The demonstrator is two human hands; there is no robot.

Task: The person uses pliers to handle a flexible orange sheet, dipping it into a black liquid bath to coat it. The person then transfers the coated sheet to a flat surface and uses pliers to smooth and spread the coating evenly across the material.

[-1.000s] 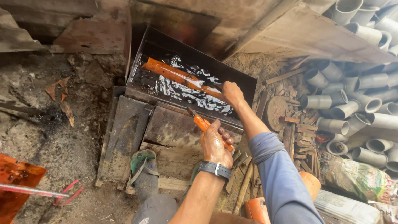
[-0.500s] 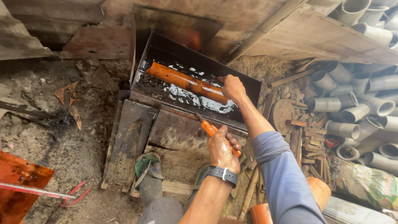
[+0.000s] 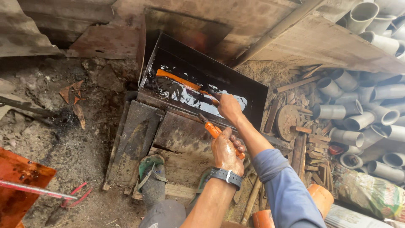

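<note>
Orange-handled metal pliers [image 3: 214, 130] are gripped in the closed left hand [image 3: 225, 150], while the right hand [image 3: 230, 107] is clenched around a thin dark tool [image 3: 209, 91] over the black rectangular metal trough [image 3: 253, 88].

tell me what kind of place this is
Likely a rough outdoor workshop: a blackened metal trough of dark liquid on bare dirt, stacked grey pipe pieces, and rusty sheet metal behind.

The metal tray [image 3: 249, 90] is blackened and sooty, holding glossy black liquid [image 3: 190, 95] over a wet orange pipe [image 3: 177, 80]. The pliers [image 3: 213, 130] have smooth orange plastic grips. Stacked pipes [image 3: 358, 120] look matt grey plastic; the ground [image 3: 63, 139] is rough earth.
</note>
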